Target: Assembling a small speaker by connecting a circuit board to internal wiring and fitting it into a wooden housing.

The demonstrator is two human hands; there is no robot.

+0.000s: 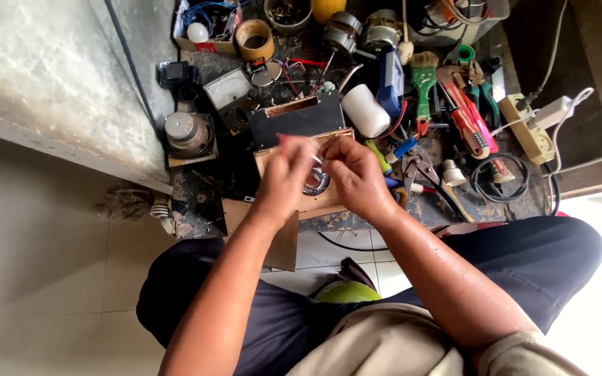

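Both my hands meet over a cluttered workbench. My left hand (286, 174) pinches something small and reddish at its fingertips. My right hand (355, 174) is closed close beside it, fingers bent over a thin pale piece that I cannot make out. Under the hands lies a round metal part (317, 184) on a piece of brown cardboard (322, 203). A black box with a wooden rim (299, 118) stands just behind the hands.
Around lie a white cylinder (365, 110), a green-handled brush (423, 82), red-handled screwdrivers (469, 125), pliers (419, 168), a coil of black cable (499, 177), a power strip (532, 127), a tape roll (254, 40), small motors (346, 33) and an analogue meter (230, 90). A concrete wall (50, 76) rises left.
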